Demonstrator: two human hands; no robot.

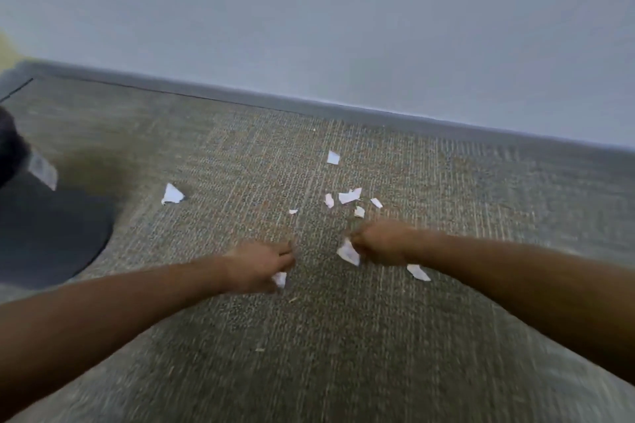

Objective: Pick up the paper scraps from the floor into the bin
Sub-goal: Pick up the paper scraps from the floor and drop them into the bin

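Several white paper scraps lie on the grey carpet: a triangular scrap at left, a far scrap near the wall, and a cluster of scraps just beyond my hands. My right hand is curled and grips a paper scrap that sticks out below its fingers. My left hand reaches low over the carpet and a small scrap shows under its fingers. Another loose scrap lies beneath my right wrist. The frame is blurred.
A dark round object sits on the carpet at far left, with a dark shape above it at the frame edge. A grey baseboard and pale wall bound the carpet at the back.
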